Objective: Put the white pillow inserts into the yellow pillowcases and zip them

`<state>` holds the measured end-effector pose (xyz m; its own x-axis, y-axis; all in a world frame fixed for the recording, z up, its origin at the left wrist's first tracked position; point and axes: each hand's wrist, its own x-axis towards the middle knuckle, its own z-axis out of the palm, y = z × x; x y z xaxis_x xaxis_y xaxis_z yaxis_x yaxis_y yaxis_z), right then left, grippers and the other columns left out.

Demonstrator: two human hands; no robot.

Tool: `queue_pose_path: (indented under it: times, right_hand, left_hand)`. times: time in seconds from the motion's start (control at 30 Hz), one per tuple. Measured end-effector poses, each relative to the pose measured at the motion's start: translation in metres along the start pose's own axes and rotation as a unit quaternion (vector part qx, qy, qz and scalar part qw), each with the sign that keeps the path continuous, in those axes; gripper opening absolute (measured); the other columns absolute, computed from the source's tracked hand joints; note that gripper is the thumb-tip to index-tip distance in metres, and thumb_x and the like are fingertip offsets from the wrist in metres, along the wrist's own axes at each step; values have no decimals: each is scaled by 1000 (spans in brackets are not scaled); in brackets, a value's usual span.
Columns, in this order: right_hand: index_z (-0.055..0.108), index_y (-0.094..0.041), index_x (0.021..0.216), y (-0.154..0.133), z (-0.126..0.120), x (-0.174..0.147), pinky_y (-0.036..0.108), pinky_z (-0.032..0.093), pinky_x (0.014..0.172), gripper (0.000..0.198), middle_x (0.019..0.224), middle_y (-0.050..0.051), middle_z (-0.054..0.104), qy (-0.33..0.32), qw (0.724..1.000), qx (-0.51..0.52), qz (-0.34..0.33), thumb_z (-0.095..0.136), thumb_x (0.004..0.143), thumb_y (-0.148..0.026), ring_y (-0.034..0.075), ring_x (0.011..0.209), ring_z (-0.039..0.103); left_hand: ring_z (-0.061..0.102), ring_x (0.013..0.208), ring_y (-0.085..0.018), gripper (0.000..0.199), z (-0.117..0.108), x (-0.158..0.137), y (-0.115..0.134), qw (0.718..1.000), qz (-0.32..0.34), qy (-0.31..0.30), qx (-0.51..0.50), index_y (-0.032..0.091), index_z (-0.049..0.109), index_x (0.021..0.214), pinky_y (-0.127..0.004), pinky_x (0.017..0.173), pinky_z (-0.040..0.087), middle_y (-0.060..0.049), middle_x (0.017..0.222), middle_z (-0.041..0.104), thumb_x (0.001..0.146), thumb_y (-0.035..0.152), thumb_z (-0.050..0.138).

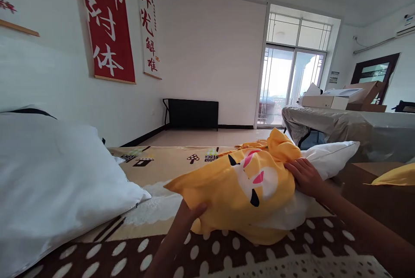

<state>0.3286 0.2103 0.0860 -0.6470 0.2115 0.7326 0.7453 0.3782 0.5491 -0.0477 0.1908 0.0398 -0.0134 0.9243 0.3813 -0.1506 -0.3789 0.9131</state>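
Observation:
A yellow pillowcase point(220, 183) printed with a cartoon face lies partly over a white pillow insert point(330, 154), which sticks out of it at the right and shows along its lower edge. My left hand point(196, 212) grips the case near its left corner; the thumb rests on top and the other fingers are hidden beneath the cloth. At the case's bunched right end, my right hand point(304, 176) is closed on the yellow fabric, fingers curled over it. Both rest above a patterned bedspread point(168, 161).
A large white pillow point(58, 183) fills the left side. To the right stands a brown cardboard box point(372, 200) with yellow cloth point(397, 175) on it. Farther back, a plastic-wrapped table point(330, 118) carries boxes. A folded black table point(193, 113) leans against the wall.

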Motion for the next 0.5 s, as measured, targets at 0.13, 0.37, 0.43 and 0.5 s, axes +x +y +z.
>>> queue_pose_path:
  times: [0.13,0.37,0.43,0.5]
  right_hand:
    - [60,-16,98,-8,4,5,33,40,72,20,82,9,62,39,996,-45,60,42,88,-16,20,76,50]
    - [62,-19,89,-1,-6,43,33,34,67,11,74,6,60,148,967,-142,151,54,85,-23,19,70,48]
    - [62,-18,90,-4,-1,36,33,35,69,11,77,7,61,154,969,-125,146,54,84,-24,20,72,50]
    - [62,-17,91,-11,11,20,34,37,73,13,80,8,62,107,985,-76,113,52,84,-22,20,76,51]
  left_hand:
    - [63,85,-28,30,23,-2,16,987,64,-13,149,19,66,81,-37,74,52,-9,88,70,59,37,72]
    - [62,81,-22,26,46,56,68,956,137,246,88,16,64,80,-31,70,51,-7,87,69,62,35,66]
    - [62,89,-23,38,41,61,73,938,116,324,38,15,64,91,-32,73,51,-9,97,69,61,38,70]
    - [63,82,-24,43,30,56,67,939,69,335,41,14,64,88,-33,67,52,-9,90,69,57,42,73]
